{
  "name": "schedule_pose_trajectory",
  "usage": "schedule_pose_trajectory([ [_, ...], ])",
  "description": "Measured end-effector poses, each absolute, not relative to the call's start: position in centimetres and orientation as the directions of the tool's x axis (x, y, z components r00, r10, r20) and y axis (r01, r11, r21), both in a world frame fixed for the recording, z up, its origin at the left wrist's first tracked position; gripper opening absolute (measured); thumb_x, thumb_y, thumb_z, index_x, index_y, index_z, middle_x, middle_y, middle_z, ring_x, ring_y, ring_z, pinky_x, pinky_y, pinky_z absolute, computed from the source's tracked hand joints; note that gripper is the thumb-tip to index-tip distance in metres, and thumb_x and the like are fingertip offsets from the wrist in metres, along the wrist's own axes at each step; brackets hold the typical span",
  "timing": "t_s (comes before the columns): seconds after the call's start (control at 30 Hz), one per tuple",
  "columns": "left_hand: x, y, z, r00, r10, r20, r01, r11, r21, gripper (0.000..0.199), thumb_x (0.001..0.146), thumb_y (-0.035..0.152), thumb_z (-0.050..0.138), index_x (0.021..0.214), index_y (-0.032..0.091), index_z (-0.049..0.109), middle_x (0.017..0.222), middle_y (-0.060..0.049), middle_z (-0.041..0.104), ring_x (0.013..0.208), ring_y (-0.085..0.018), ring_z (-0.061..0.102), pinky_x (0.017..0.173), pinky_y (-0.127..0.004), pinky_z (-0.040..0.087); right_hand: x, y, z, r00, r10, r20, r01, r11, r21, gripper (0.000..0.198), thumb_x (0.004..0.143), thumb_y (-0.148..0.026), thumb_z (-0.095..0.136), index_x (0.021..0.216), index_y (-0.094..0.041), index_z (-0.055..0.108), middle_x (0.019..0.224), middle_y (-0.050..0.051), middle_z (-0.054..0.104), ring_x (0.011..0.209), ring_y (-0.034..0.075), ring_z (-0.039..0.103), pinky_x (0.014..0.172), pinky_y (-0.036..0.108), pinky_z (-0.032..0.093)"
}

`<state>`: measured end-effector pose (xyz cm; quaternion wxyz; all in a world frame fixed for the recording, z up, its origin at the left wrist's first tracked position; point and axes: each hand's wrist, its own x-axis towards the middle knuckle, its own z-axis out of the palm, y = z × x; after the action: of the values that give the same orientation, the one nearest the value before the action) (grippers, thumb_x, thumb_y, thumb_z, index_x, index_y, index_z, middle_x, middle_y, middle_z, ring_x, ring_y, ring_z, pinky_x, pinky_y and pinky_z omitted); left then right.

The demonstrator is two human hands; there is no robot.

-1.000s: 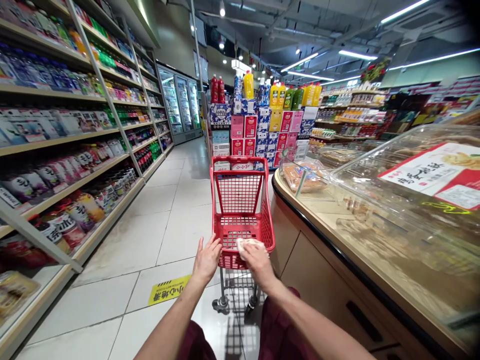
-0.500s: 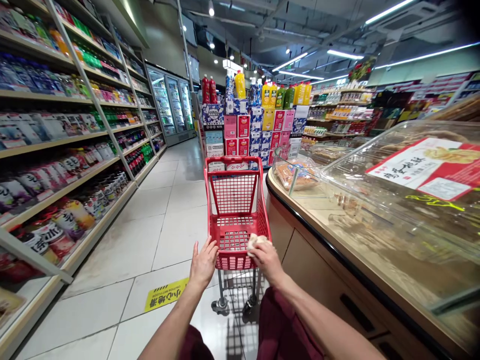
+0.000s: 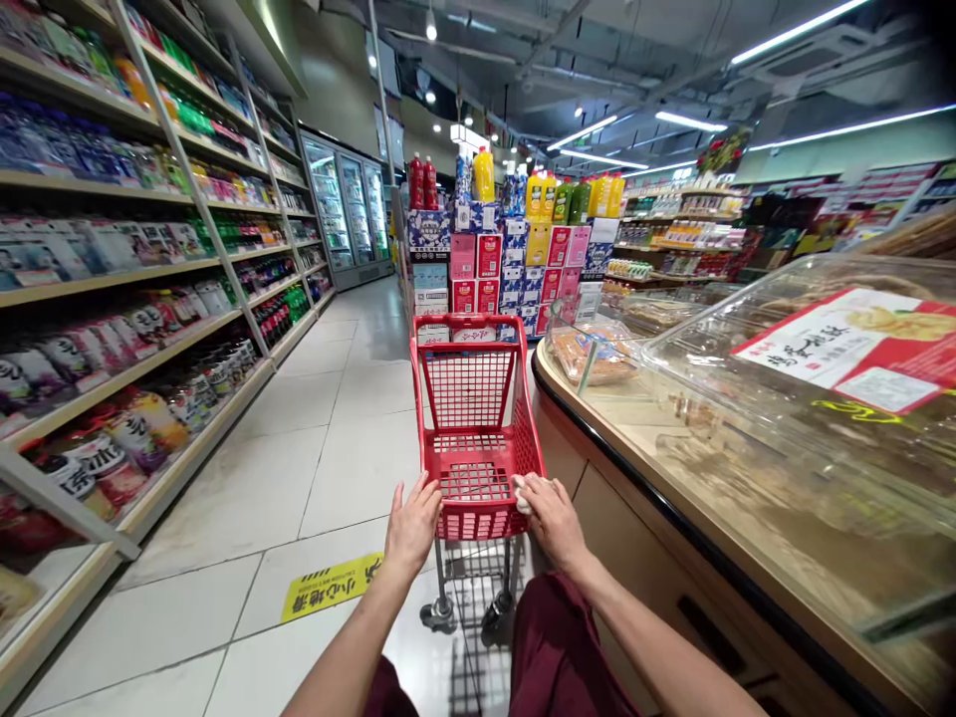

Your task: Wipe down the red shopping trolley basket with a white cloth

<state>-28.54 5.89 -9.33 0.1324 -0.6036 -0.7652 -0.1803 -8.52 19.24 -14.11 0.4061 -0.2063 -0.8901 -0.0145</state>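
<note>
A small red shopping cart [image 3: 478, 453] with a plastic mesh basket stands in front of my knees. My left hand [image 3: 412, 526] rests against its near left corner, fingers stretched and partly spread, thumb hidden. At the near right corner, my right hand [image 3: 551, 518] has its fingers curled round a crumpled white cloth or tissue [image 3: 521, 494], pressed to the basket rim. Most of that cloth is covered by the fingers. No goods show inside the basket.
Drink shelves [image 3: 201, 214] line the left. A glass-topped counter [image 3: 672, 468] with packaged baked goods runs close on the right. Stacked drink cartons [image 3: 515, 269] stand ahead. A yellow wet-floor sticker [image 3: 329, 588] lies on the tiles.
My right hand has moved slightly right with the white cloth, from inside the near rim to the corner. My left hand stays at the left corner. The view has shifted slightly.
</note>
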Motion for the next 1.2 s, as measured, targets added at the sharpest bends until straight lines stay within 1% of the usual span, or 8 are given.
schedule_pose_trajectory([
  [0.13,-27.9,6.2,-9.1,-0.226,0.879,0.42,0.974,0.2,0.106,0.03,0.088,0.023,0.031,0.096,0.025,0.06,0.113,-0.003,0.062,0.119,-0.021,0.045,0.1,-0.052,0.029,-14.2,15.7,-14.6,-0.494,0.286,0.821,0.335,0.934,-0.124,0.026,0.086,-0.015,0.04,0.101,-0.019,0.061,0.113,0.008,0.06,0.111,0.02,0.049,0.094,0.041,0.038],
  [0.3,-28.1,6.2,-8.8,-0.235,0.888,0.395,0.972,0.203,0.121,0.03,0.088,0.025,0.031,0.097,0.025,0.06,0.115,-0.003,0.061,0.119,-0.021,0.045,0.101,-0.054,0.026,-13.8,15.9,-13.0,-0.591,0.208,0.78,0.189,0.975,-0.118,0.018,0.087,-0.02,0.046,0.088,-0.022,0.063,0.108,0.005,0.062,0.1,0.017,0.054,0.084,0.035,0.043],
  [0.43,-28.0,6.0,-9.0,-0.256,0.885,0.389,0.966,0.216,0.145,0.032,0.088,0.024,0.029,0.097,0.024,0.06,0.116,-0.003,0.06,0.12,-0.02,0.044,0.102,-0.053,0.026,-9.5,18.0,-13.2,-0.527,0.293,0.798,0.27,0.948,-0.169,0.019,0.087,-0.02,0.044,0.089,-0.021,0.063,0.106,0.007,0.061,0.103,0.019,0.052,0.09,0.041,0.039],
  [0.57,-27.8,6.1,-9.2,-0.267,0.883,0.386,0.963,0.232,0.135,0.033,0.088,0.024,0.028,0.099,0.024,0.059,0.117,-0.003,0.06,0.121,-0.02,0.042,0.103,-0.052,0.025,-12.4,17.0,-13.6,-0.517,0.406,0.753,0.353,0.903,-0.245,0.027,0.087,-0.018,0.042,0.11,-0.017,0.056,0.095,0.009,0.064,0.09,0.019,0.055,0.087,0.04,0.041],
  [0.63,-28.1,6.0,-9.1,-0.254,0.888,0.385,0.967,0.226,0.117,0.032,0.088,0.025,0.029,0.098,0.025,0.059,0.117,-0.002,0.06,0.121,-0.019,0.043,0.103,-0.053,0.024,-14.0,16.5,-13.5,-0.565,0.393,0.726,0.348,0.911,-0.222,0.03,0.088,-0.017,0.041,0.115,-0.017,0.054,0.093,0.008,0.065,0.087,0.018,0.056,0.083,0.038,0.043],
  [0.83,-29.7,5.4,-8.9,-0.253,0.894,0.369,0.967,0.231,0.103,0.032,0.089,0.027,0.028,0.099,0.026,0.059,0.119,-0.002,0.058,0.121,-0.02,0.042,0.103,-0.055,0.023,-9.2,19.4,-14.5,-0.627,0.318,0.711,0.348,0.931,-0.11,0.038,0.089,-0.014,0.037,0.123,-0.025,0.048,0.12,0.005,0.057,0.117,0.021,0.046,0.099,0.046,0.031],
  [0.97,-29.7,5.4,-9.1,-0.268,0.891,0.367,0.963,0.241,0.118,0.032,0.088,0.027,0.029,0.099,0.026,0.059,0.118,-0.003,0.059,0.121,-0.02,0.042,0.103,-0.054,0.023,-10.6,17.9,-15.6,-0.533,0.338,0.776,0.319,0.929,-0.185,0.044,0.088,-0.008,0.033,0.128,-0.025,0.043,0.124,0.005,0.054,0.12,0.016,0.043,0.1,0.041,0.035],
  [1.2,-30.0,5.4,-8.8,-0.267,0.897,0.351,0.963,0.234,0.133,0.03,0.088,0.027,0.03,0.093,0.027,0.06,0.117,-0.001,0.06,0.121,-0.02,0.043,0.103,-0.054,0.022,-13.9,16.5,-15.8,-0.604,0.202,0.77,0.248,0.967,-0.059,0.043,0.087,-0.008,0.036,0.126,-0.024,0.046,0.124,0.005,0.053,0.125,0.017,0.037,0.102,0.041,0.033],
])
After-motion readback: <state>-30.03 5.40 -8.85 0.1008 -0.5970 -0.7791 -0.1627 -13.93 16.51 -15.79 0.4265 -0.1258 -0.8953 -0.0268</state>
